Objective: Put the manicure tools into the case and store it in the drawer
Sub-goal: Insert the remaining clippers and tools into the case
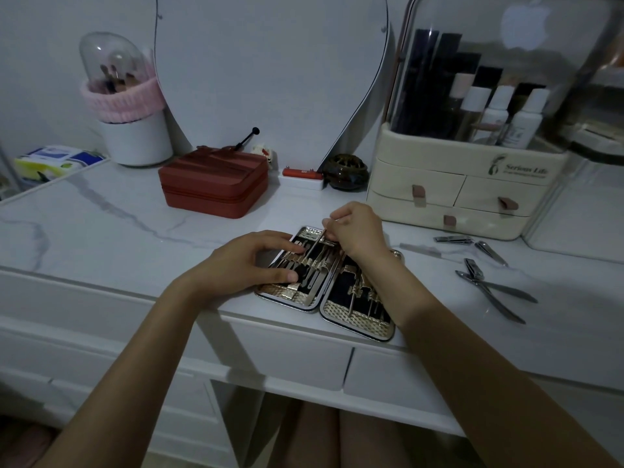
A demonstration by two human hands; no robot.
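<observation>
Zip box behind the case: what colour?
Reddish brown, the zip box, seen in the head view, its only view.

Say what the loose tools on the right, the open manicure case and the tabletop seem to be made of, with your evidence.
Loose tools: polished metal, likely steel, with bright silvery glints.
Manicure case: woven-look gold lining, perhaps faux leather; shiny rim suggests metal; black tool backing looks matte.
Tabletop: glossy white with grey veins, so marble or a marble-look surface; the picture cannot settle which.

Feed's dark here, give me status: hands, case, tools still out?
Left hand flat, steadying open case. Right hand pinching slim tool into left half. Clippers and nippers loose on the tabletop, right. Nothing blocking.
</observation>
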